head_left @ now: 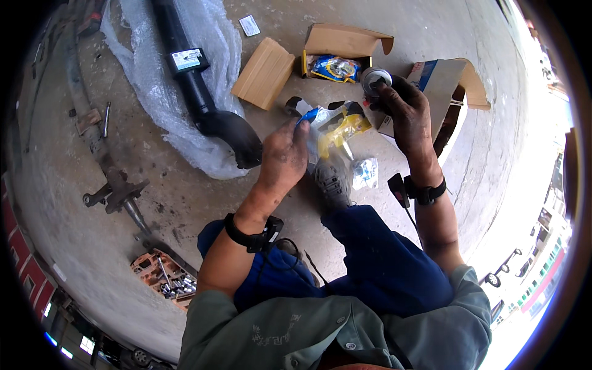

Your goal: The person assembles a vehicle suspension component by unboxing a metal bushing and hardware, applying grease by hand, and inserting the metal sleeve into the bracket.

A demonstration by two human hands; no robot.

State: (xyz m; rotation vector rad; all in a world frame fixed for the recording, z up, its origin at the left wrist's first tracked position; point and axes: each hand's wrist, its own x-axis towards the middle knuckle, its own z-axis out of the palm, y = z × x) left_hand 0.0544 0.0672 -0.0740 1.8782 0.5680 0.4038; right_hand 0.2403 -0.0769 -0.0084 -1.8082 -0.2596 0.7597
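Concrete floor (pixel 438 37) where a box (pixel 342 40) lay open, blue-yellow packet (pixel 335 68) inside, left hand (pixel 285 151) pinched a plastic bag (pixel 340 131) nearer than the box, right hand (pixel 407 111) gripped a round part (pixel 374 78) near the box's right corner, its flat face and axis pointed roughly upward

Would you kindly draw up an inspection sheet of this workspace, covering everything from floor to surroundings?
Surface: concrete floor, dark stains at left.
Job's things: plastic packaging; round metal part.
Clutter: closed cardboard box; small open box; bubble wrap under black tube; socket case.
Grip: left hand holds the packaging, right hand the metal part.
Cables: black cable below right wristband.
Surroundings: vehicle wheel at right.
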